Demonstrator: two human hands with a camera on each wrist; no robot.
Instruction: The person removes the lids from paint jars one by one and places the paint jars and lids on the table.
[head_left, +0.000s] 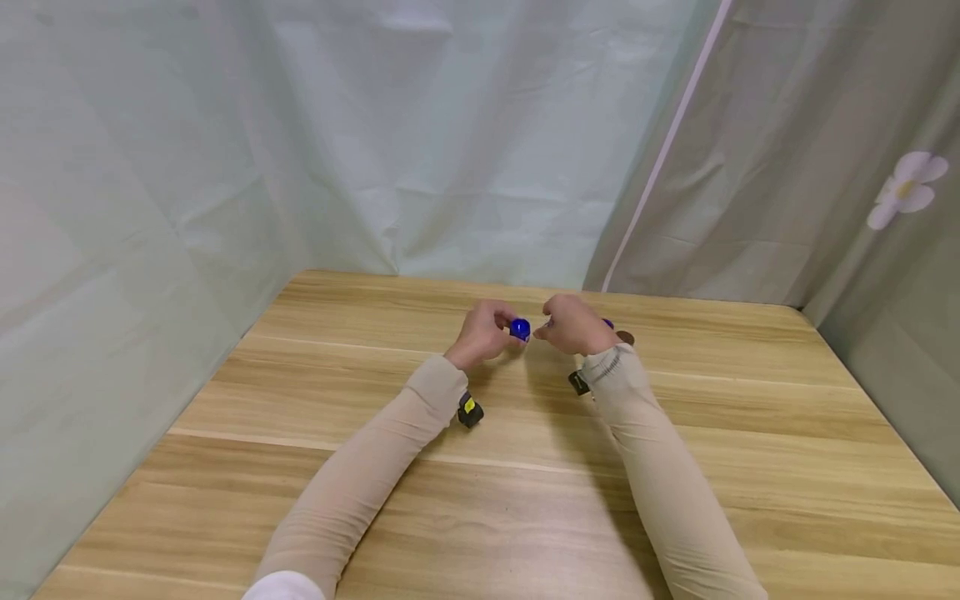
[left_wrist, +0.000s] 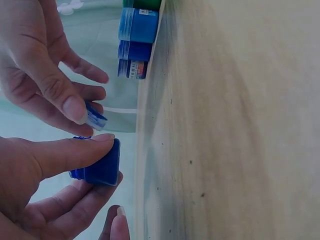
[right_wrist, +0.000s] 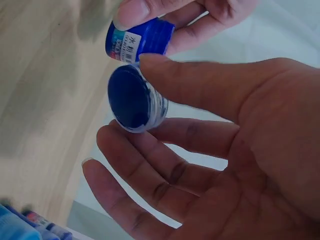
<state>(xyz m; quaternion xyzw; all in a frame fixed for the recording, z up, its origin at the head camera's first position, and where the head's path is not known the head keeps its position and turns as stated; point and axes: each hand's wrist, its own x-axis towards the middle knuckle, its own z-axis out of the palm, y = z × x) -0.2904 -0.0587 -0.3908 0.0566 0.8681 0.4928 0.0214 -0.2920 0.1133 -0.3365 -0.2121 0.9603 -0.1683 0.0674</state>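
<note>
My left hand (head_left: 483, 335) grips a small blue paint jar (right_wrist: 142, 41), thumb on one side and fingers on the other. A printed label shows on the jar's side in the right wrist view. In the head view the jar's round top (head_left: 520, 327) looks deep blue. Close beside it, my right hand (head_left: 573, 325) pinches a round lid (right_wrist: 131, 100) between thumb and fingers. The lid has a clear rim and is dark blue across its face. In the left wrist view the lid (left_wrist: 96, 117) is apart from the jar's threaded neck.
More paint jars, blue (left_wrist: 139, 25) and green (left_wrist: 141, 3), stand in a row beyond the right hand. A brown round thing (head_left: 625, 337) shows past the right wrist. Small black objects lie by the left sleeve (head_left: 470, 412) and right sleeve (head_left: 578, 382). Curtains enclose the wooden table (head_left: 495, 517).
</note>
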